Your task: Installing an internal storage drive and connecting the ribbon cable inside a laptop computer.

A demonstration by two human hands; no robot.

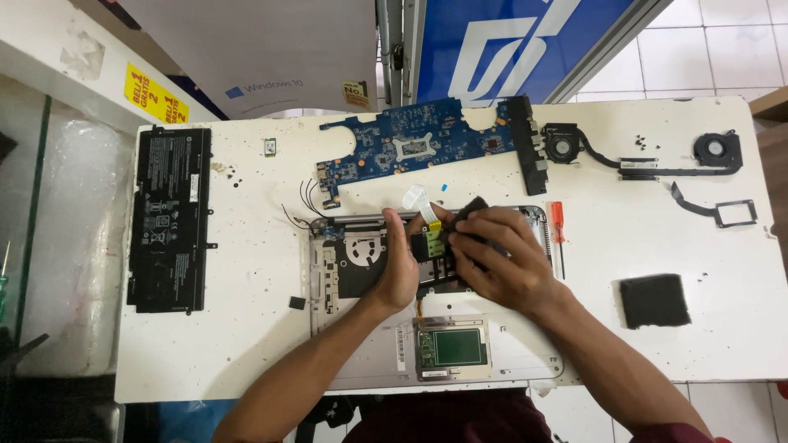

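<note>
White worktable (246,344): opened silver laptop base (361,361) at centre, both hands over it, left hand (400,267) and right hand (497,254) pinching a small black component (468,215) between them, nearer the right.

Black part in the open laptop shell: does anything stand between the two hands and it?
Nothing visible does. Both the left hand and the right hand already touch the black part over the laptop shell. The screwdriver lies apart, to the right.
</note>
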